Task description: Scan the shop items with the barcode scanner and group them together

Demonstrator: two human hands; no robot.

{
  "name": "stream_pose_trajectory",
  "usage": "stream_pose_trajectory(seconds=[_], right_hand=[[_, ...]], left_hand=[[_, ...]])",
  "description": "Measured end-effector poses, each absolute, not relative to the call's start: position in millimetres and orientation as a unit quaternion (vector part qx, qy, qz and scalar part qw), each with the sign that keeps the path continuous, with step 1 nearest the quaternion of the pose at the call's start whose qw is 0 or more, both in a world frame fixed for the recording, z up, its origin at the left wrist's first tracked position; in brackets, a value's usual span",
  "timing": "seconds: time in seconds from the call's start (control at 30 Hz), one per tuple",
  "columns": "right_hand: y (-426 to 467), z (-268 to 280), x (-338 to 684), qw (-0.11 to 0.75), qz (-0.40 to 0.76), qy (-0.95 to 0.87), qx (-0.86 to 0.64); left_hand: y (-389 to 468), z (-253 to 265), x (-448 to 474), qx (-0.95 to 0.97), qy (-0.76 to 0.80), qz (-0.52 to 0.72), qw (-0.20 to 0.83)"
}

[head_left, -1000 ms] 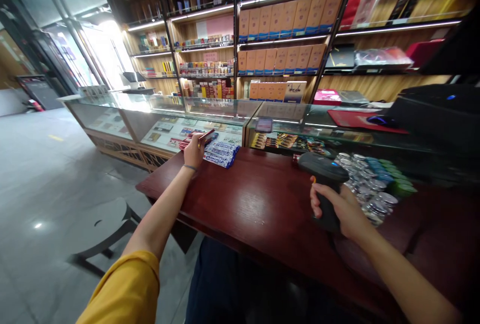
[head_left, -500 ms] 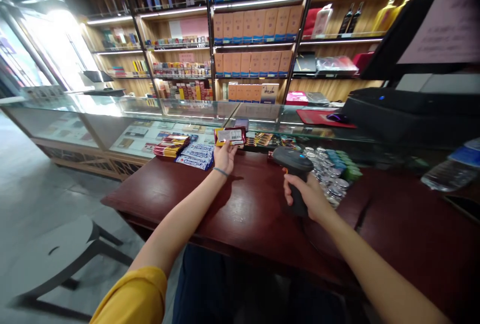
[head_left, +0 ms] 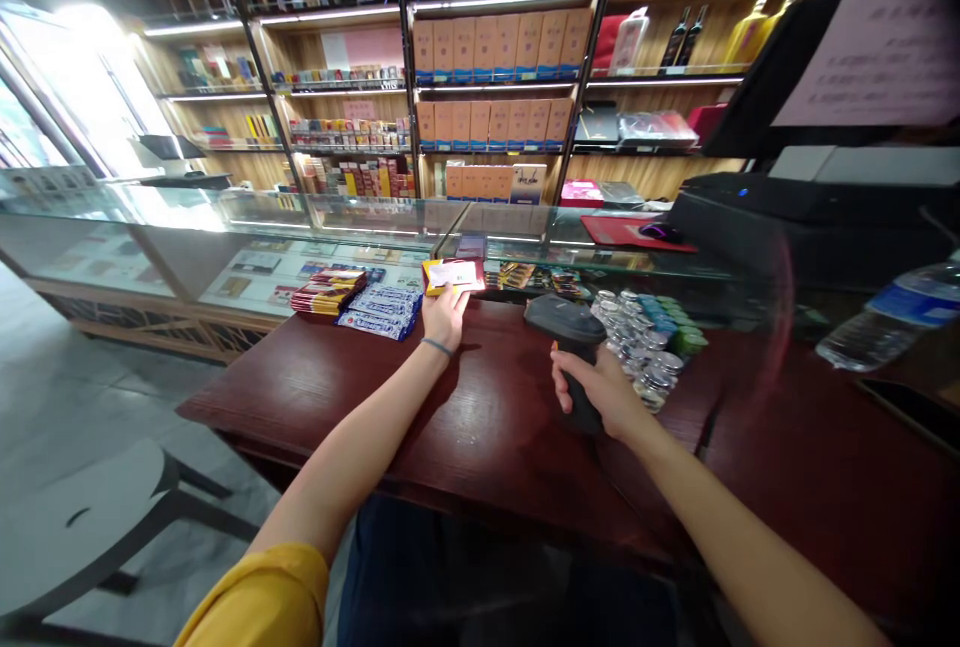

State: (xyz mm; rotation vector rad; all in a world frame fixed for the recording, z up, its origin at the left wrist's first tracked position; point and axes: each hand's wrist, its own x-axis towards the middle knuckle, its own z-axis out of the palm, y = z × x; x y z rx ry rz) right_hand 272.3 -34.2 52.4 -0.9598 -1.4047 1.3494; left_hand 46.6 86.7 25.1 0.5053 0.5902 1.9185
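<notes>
My left hand (head_left: 445, 317) grips a red-and-yellow snack packet (head_left: 454, 275) by its lower edge, holding it up over the far side of the dark red desk (head_left: 450, 427). A bright patch lies on the packet's pale label. Wrapped round the handle of a black barcode scanner (head_left: 566, 319) is my right hand (head_left: 600, 389); the scanner's head points left, toward the packet. Left of the packet lie a stack of red-and-yellow packets (head_left: 327, 291) and several blue-and-white packets (head_left: 381, 311). Silver-topped small containers (head_left: 637, 347) stand just beyond the scanner.
A glass display counter (head_left: 360, 227) runs behind the desk, with shelves of boxes (head_left: 495, 52) beyond. At right are a monitor (head_left: 795, 77), a plastic water bottle (head_left: 892, 312) and a dark phone-like slab (head_left: 911, 409). A grey stool (head_left: 90, 527) stands at lower left.
The whole view has shifted slightly, so things appear farther left. The packet's label has turned brighter, and the blue light on the scanner no longer shows. Both hands keep their holds.
</notes>
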Motion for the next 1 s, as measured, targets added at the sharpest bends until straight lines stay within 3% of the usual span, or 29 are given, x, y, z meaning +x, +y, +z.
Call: stream_pose_trajectory(seconds=[0.37, 0.67, 1.0], right_hand=[[-33.9, 55.2, 276.5, 0.497, 0.527, -0.577, -0.378], [-24.3, 69.6, 295.5, 0.575, 0.523, -0.514, -0.363], [-20.5, 80.8, 309.1, 0.619, 0.506, -0.473, -0.37]], left_hand=[[88.2, 22.3, 45.4, 0.221, 0.264, 0.797, 0.496], [99.1, 25.8, 52.1, 0.346, 0.328, 0.769, 0.427], [120.4, 33.1, 100.6, 0.609, 0.408, 0.641, 0.226]])
